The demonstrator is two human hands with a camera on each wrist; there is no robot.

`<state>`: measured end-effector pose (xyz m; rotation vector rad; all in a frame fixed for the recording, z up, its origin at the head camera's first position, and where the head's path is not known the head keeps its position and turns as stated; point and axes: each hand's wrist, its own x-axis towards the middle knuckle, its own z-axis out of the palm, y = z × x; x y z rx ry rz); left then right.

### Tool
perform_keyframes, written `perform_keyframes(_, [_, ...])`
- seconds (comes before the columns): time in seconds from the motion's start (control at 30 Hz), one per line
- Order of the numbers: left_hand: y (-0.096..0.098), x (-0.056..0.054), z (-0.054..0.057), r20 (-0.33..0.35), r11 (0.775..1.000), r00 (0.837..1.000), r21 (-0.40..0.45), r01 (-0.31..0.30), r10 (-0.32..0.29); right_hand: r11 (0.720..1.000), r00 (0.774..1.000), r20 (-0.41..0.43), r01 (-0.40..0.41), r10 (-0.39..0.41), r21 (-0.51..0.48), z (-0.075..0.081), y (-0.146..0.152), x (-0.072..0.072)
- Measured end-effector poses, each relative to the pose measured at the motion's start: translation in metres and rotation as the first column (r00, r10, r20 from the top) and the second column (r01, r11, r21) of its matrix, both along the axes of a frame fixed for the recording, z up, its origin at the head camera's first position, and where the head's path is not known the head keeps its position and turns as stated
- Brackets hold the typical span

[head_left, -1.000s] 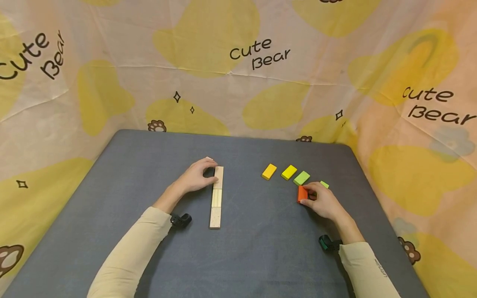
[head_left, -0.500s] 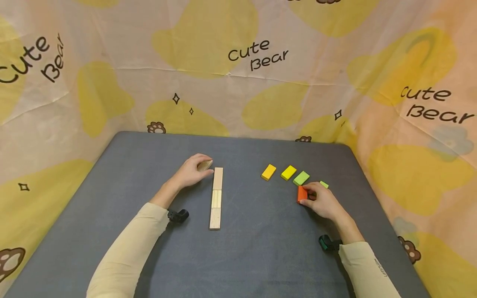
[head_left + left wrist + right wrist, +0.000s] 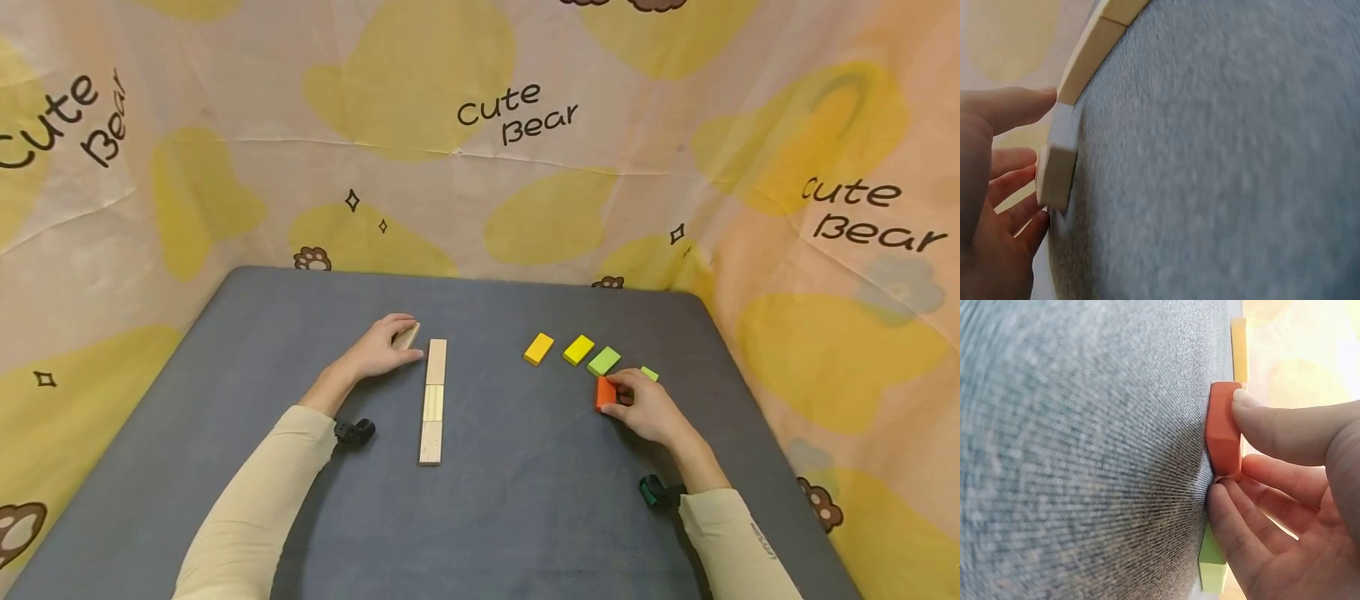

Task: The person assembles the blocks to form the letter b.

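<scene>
A row of plain wooden blocks lies end to end on the grey table. Left of its far end is my left hand, with a separate plain wooden block against its fingers. The thumb stands off from that block in the left wrist view. On the right, my right hand pinches a red-orange block between thumb and fingers, and the block rests on the table. Just beyond it lies a green block; another green block is partly hidden behind the hand.
Further back on the grey table are a yellow-orange block and a yellow block. A printed cloth hangs around the table's back and sides.
The left hand has drawn left, away from the row's far end, and the separate wooden block has come into view at its fingers. The right hand keeps its pinch in place.
</scene>
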<state>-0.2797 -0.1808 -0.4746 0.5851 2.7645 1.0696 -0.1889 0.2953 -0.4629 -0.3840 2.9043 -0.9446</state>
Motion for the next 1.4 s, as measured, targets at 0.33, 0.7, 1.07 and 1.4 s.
perform_keyframes(0.33, [-0.015, 0.002, -0.001, -0.001, 0.997, 1.000, -0.072, -0.014, 0.014, 1.000, 1.000, -0.020, -0.011, 0.011, 0.006, -0.001, 0.001, 0.000])
perform_keyframes(0.7, [-0.017, 0.004, 0.002, 0.011, 0.996, 0.999, -0.077, -0.049, 0.050, 1.000, 1.000, -0.010, -0.012, 0.012, 0.003, 0.000, 0.001, 0.000])
perform_keyframes(1.07, [-0.012, -0.003, 0.005, 0.003, 0.996, 0.996, -0.010, -0.085, 0.085, 1.000, 1.000, -0.018, -0.014, 0.014, 0.002, 0.000, 0.001, -0.001])
perform_keyframes(1.4, [0.000, -0.016, 0.013, -0.011, 0.998, 0.998, -0.023, -0.062, 0.061, 1.000, 1.000, -0.013, -0.008, 0.008, -0.003, -0.001, 0.000, -0.001])
